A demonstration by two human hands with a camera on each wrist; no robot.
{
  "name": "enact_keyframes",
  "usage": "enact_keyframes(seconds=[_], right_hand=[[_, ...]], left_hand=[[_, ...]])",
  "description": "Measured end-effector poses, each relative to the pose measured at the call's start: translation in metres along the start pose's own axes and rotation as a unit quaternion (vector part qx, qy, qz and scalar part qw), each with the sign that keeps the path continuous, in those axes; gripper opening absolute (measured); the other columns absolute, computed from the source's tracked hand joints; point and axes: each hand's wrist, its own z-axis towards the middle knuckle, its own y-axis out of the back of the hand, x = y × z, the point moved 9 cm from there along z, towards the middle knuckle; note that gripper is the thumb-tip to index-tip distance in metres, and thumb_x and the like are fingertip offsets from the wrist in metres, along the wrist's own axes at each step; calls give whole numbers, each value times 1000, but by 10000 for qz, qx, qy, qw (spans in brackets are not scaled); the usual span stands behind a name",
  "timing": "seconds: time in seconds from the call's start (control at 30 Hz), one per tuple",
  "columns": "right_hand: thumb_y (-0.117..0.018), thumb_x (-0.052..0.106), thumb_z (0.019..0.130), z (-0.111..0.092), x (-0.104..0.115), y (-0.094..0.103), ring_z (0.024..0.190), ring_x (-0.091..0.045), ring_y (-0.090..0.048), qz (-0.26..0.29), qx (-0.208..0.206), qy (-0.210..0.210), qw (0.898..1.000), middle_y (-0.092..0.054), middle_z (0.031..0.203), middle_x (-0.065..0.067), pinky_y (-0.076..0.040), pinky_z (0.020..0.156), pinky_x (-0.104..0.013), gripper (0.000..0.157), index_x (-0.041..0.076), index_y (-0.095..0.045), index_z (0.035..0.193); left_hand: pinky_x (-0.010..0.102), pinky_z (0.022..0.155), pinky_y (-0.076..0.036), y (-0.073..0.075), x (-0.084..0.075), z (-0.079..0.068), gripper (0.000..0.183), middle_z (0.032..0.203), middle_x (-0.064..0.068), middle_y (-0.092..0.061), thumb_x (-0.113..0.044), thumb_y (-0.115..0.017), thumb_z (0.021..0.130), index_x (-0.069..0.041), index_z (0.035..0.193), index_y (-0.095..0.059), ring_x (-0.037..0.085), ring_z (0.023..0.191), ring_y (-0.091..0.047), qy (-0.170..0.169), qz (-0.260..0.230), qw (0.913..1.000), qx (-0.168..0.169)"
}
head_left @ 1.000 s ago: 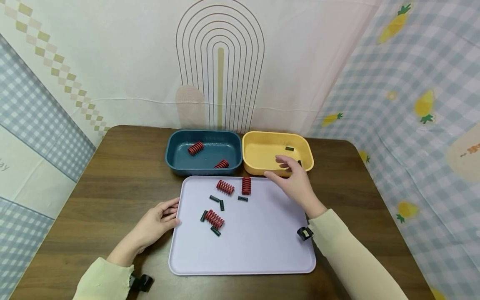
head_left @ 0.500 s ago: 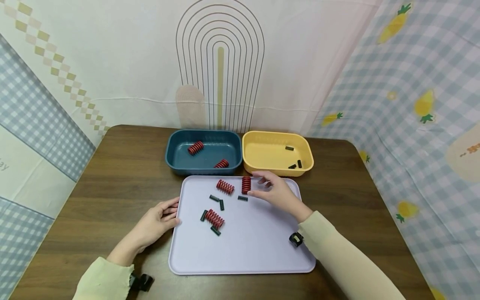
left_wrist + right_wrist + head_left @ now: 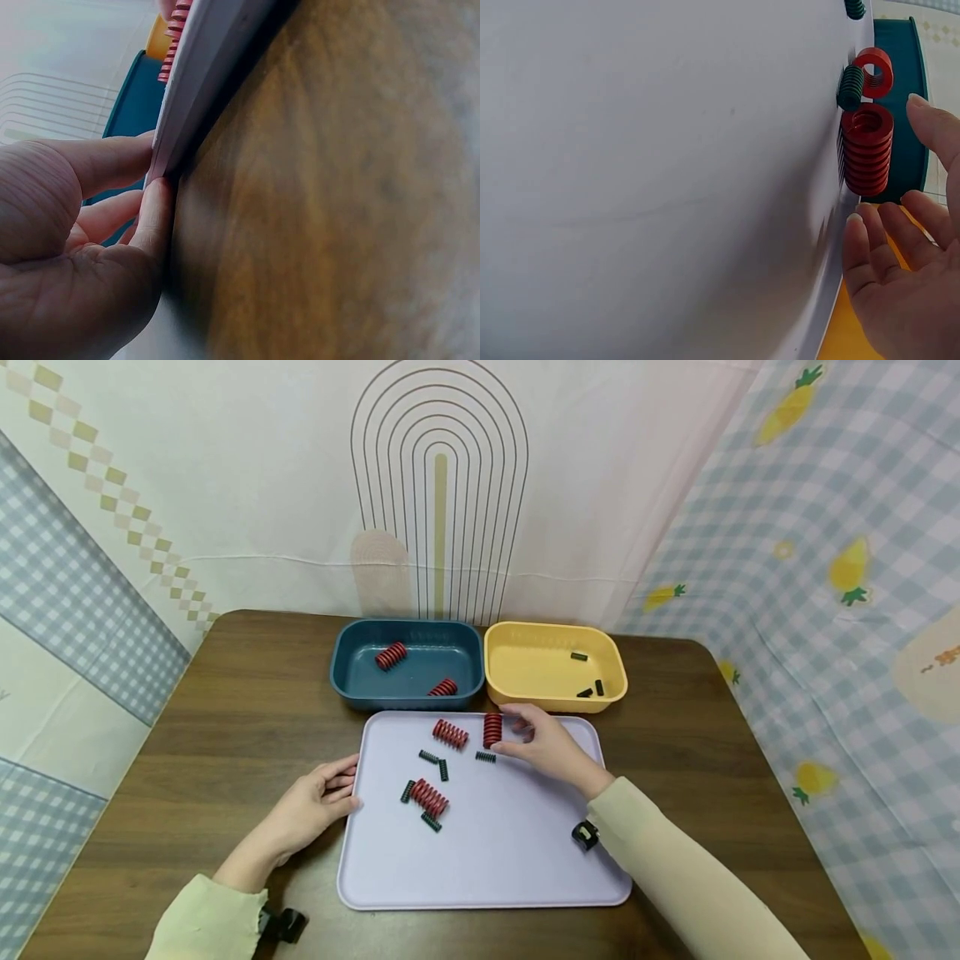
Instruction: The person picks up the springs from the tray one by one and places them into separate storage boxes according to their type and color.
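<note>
In the head view a pale lilac tray lies on the table with red and small dark green coil springs on it. At its left edge my left hand holds the rim, with thumb and fingertips right at it in the left wrist view. My right hand is beside a red spring near the tray's back edge. Its thumb and fingers are spread around that spring, with a gap showing in the right wrist view. A green spring lies just below it.
A teal box with two red springs and a yellow box with small dark springs stand side by side behind the tray. Other red springs and green springs lie on the tray's left half.
My right hand has come from over the yellow box, left and down to the red spring, then slightly closer around it. My left hand has stayed at the tray's edge.
</note>
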Motion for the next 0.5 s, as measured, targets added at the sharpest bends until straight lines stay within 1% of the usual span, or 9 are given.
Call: enact_keyframes(seconds=[0.2,0.4,0.5], right_hand=[[-79,35,82,3,0,-4,104,-22,-54,-147,34,-60,9999,-57,124,-7,-49,87,-36,69,10,-51,139],[-80,33,81,6,-3,-8,99,-19,-52,-230,-2,-144,9996,-57,116,-4,-48,83,-32,66,11,-52,138],[-79,32,82,7,-3,-10,99,-17,-52,-333,-38,-141,9993,-56,115,-3,-48,83,-32,64,13,-53,137]], left_hand=[[19,94,-47,0,0,0,66,137,23,-38,5,-66,88,0,147,-35,33,126,-46,-19,-27,10000,10],[19,94,-47,0,1,0,66,136,23,-39,5,-66,88,0,147,-36,32,125,-46,-37,-33,10000,19],[19,94,-47,0,2,1,66,136,23,-39,5,-66,88,0,147,-36,32,125,-47,-39,-40,10000,15]])
